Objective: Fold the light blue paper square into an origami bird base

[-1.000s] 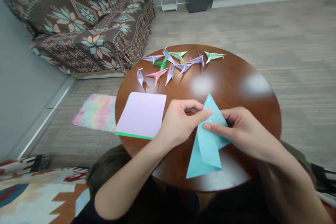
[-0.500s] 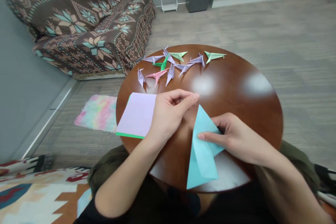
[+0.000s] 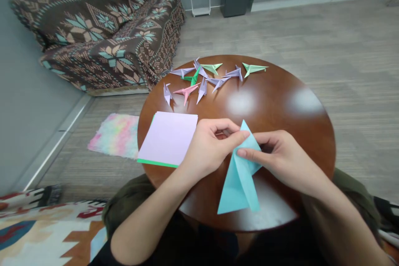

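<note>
A light blue sheet of origami paper [image 3: 238,189], partly folded with a loose flap standing off it, is held over the near half of the round table. My left hand [image 3: 215,143] pinches it near its top point, the thumb lying on the front face. From the other side my right hand [image 3: 276,153] grips the paper's right edge, thumb in front and fingers behind. The fingers behind the paper are partly hidden. Left of my left hand lies a stack of square paper [image 3: 168,137], lilac on top with a green edge showing below.
Several folded paper cranes [image 3: 202,87] in lilac, green and pink stand at the back left of the brown table [image 3: 280,112]. A patterned sofa [image 3: 124,45] is beyond at the left, with a pastel mat [image 3: 115,135] on the floor.
My left hand has moved right and down and now pinches the blue paper near its top. The paper is raised slightly, and its loose flap stands out more.
</note>
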Available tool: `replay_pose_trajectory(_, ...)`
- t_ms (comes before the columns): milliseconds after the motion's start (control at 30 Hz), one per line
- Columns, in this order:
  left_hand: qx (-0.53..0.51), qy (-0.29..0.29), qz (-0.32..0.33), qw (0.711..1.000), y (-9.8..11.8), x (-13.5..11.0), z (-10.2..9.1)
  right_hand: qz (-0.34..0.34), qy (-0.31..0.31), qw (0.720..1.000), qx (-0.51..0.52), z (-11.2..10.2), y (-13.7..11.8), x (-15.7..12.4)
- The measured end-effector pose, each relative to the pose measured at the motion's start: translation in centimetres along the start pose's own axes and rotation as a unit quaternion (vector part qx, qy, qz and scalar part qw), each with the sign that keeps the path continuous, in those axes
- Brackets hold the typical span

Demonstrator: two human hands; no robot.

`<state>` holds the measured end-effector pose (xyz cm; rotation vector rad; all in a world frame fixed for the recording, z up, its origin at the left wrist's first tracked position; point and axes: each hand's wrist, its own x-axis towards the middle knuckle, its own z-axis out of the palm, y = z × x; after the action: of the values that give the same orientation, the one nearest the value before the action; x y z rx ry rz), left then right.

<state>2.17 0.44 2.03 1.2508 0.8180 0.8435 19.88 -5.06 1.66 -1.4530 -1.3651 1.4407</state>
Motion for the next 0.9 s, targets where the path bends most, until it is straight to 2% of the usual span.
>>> replay_pose_trajectory(100, -0.015, 0.0, 0.006, 1.0, -0.06, 0.01, 0.1, -0.01, 0.038, 0.999, -0.007, 0.13, -0.09, -0.07)
replay_pose_trajectory(333, -0.054, -0.002, -0.009, 0.999, -0.1, -0.08, 0.34, -0.016, 0.02, 1.0, 0.0, 0.48, -0.17, -0.33)
replay_pose_trajectory(633, -0.032, 0.036, 0.002, 0.999, 0.02, -0.41, 0.67, -0.017, 0.025, 1.0, 0.001, 0.79, -0.28, -0.31)
replay_pose_trajectory(767, -0.032, 0.05, 0.006, 0.998, 0.06, -0.33, 0.71, -0.02, 0.059, 0.998, 0.017, 0.97, -0.28, -0.25)
replay_pose_trajectory(900, -0.057, 0.037, -0.008, 0.998, -0.09, -0.18, 0.74, -0.037, 0.075, 0.996, 0.022, 0.92, -0.42, -0.25)
